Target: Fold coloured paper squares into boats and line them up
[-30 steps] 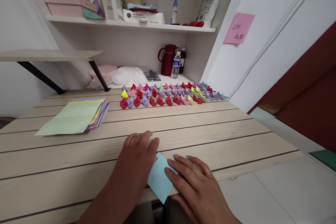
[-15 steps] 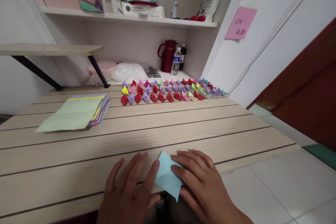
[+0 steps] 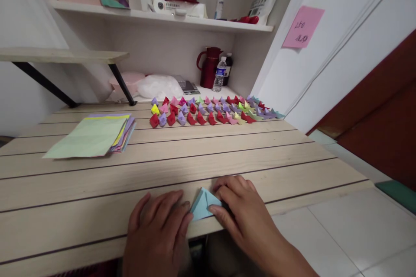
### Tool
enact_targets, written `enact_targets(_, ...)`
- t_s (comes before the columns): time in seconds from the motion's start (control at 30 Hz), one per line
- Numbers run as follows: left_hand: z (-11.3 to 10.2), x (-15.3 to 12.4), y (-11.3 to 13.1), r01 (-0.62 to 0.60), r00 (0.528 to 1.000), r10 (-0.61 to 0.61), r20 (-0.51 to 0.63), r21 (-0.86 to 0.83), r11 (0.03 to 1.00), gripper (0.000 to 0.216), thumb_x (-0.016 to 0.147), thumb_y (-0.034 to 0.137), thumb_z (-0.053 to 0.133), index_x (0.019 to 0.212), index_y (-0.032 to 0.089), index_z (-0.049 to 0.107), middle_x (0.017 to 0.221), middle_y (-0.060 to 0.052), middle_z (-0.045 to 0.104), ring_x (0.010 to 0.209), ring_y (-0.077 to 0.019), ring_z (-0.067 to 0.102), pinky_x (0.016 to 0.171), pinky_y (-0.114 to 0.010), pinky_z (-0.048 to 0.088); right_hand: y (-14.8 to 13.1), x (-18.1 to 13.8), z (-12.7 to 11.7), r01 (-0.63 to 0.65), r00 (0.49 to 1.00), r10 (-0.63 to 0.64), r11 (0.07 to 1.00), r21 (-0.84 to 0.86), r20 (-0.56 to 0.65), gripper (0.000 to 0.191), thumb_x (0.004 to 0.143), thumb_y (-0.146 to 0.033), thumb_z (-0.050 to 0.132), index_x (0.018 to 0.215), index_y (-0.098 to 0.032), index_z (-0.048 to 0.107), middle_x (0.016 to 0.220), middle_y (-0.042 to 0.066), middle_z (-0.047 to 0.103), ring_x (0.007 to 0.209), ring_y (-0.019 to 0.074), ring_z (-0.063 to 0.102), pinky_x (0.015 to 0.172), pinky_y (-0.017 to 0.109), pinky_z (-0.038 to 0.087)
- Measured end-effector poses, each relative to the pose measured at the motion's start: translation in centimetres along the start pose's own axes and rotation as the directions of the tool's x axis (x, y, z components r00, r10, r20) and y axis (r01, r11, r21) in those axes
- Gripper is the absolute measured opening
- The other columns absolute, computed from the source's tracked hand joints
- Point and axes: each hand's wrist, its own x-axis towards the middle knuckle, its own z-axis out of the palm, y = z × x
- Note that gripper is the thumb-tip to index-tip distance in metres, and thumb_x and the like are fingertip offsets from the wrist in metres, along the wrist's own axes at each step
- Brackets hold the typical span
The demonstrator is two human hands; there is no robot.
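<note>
Right grip (image 3: pixel 238 205) pinches the blue paper (image 3: pixel 202 205) at the near edge of the counter (image 3: pixel 97 190).
Left grip (image 3: pixel 157 229), loosely spread, touches its left corner, seemingly steadying the fold; paper stack (image 3: pixel 89 136) and folded pieces (image 3: pixel 211 118) sit farther back, presumably leaving working room.

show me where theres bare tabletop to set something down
The widest bare patch of tabletop lies between the folded paper rows and the left hand and right hand. Another lies in front of the paper stack, left of the left hand. It is crowded along the back, under those rows, and at the blue paper between the hands.
</note>
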Motion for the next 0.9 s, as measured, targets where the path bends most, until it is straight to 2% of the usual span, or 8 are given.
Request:
enact_targets(0.17,0.1,-0.1,0.4,0.007,0.994,-0.001,-0.106,0.058,0.998,0.018,0.086,0.023,0.059,0.103,0.024,0.066,0.116,-0.005,0.072,0.106,-0.0192,0.063,0.116,-0.042,0.02,0.2,0.4,0.5,-0.004,1.0,0.003,0.997,-0.075,-0.009,0.008,0.091,-0.029,0.063,0.092,-0.021,0.06,0.105,0.006,0.062,0.09,0.026,0.052,0.08,0.043,0.041)
enact_targets(0.23,0.4,-0.1,1.1,-0.049,0.98,0.069,-0.186,0.107,0.993,0.027,0.083,0.018,0.06,0.11,0.019,0.065,0.12,-0.009,0.071,0.113,-0.0206,0.061,0.118,-0.045,0.019,0.2,0.5,0.5,-0.01,1.0,0.009,0.997,-0.078,-0.012,0.008,0.09,-0.028,0.063,0.093,-0.021,0.06,0.105,0.006,0.062,0.09,0.0261,0.052,0.079,0.043,0.042)
enact_targets(0.33,1.5,-0.4,2.8,-0.163,0.952,0.185,-0.246,0.106,0.981,0.04,0.083,0.013,0.059,0.122,0.02,0.062,0.117,-0.003,0.073,0.115,-0.018,0.061,0.122,-0.05,0.009,0.1,0.5,0.5,-0.008,1.0,0.008,0.997,-0.075,-0.008,0.007,0.089,-0.027,0.065,0.09,-0.021,0.061,0.103,0.006,0.062,0.089,0.026,0.053,0.078,0.043,0.042)
enact_targets(0.47,3.2,-1.0,4.5,-0.126,0.97,0.131,-0.207,0.038,0.991,0.035,0.091,0.015,0.047,0.122,0.022,0.062,0.126,0.002,0.068,0.113,-0.0141,0.062,0.124,-0.047,0.004,0.2,0.4,0.7,-0.008,1.0,0.006,0.998,-0.07,-0.027,0.007,0.088,-0.024,0.066,0.087,-0.021,0.06,0.1,0.006,0.063,0.089,0.0265,0.055,0.077,0.044,0.044)
enact_targets(0.6,3.6,-1.3,4.7,-0.081,0.983,0.083,-0.166,0.019,0.997,0.037,0.092,0.015,0.046,0.126,0.022,0.059,0.129,0.002,0.065,0.114,-0.014,0.063,0.124,-0.046,0.001,0.8,-0.3,0.9,0.022,0.987,-0.038,0.995,-0.102,-0.159,0.029,0.089,-0.018,0.06,0.117,-0.021,0.057,0.12,0.011,0.059,0.104,0.0287,0.056,0.084,0.046,0.046)
enact_targets(0.67,3.5,-1.2,4.7,-0.067,0.988,0.068,-0.139,0.012,0.998,0.039,0.092,0.015,0.045,0.128,0.024,0.059,0.13,0.003,0.064,0.115,-0.0147,0.063,0.124,-0.046,-0.002,1.2,-1.1,0.8,0.037,0.972,-0.07,0.988,-0.147,-0.225,0.044,0.09,-0.011,0.051,0.133,-0.021,0.049,0.131,0.013,0.054,0.115,0.0289,0.054,0.088,0.046,0.046)
enact_targets(0.77,3.4,-1.3,4.8,-0.04,0.993,0.04,-0.112,0.002,0.999,0.041,0.092,0.017,0.045,0.13,0.028,0.057,0.131,0.003,0.065,0.116,-0.0178,0.063,0.124,-0.048,-0.004,1.6,-2.4,0.6,0.117,0.941,-0.174,0.972,-0.205,-0.289,0.05,0.089,-0.006,0.042,0.137,-0.02,0.047,0.138,0.013,0.053,0.125,0.0276,0.05,0.095,0.046,0.044)
enact_targets(0.9,3.9,-1.5,5.0,-0.021,0.995,0.02,-0.094,-0.005,1.0,0.042,0.093,0.019,0.044,0.132,0.029,0.056,0.13,0.0,0.065,0.117,-0.0218,0.063,0.123,-0.051,-0.003,1.7,-3.7,0.7,0.354,0.891,-0.429,0.862,-0.363,-0.149,0.049,0.092,-0.028,0.054,0.139,-0.015,0.048,0.139,0.01,0.058,0.135,0.0301,0.044,0.106,0.048,0.037)
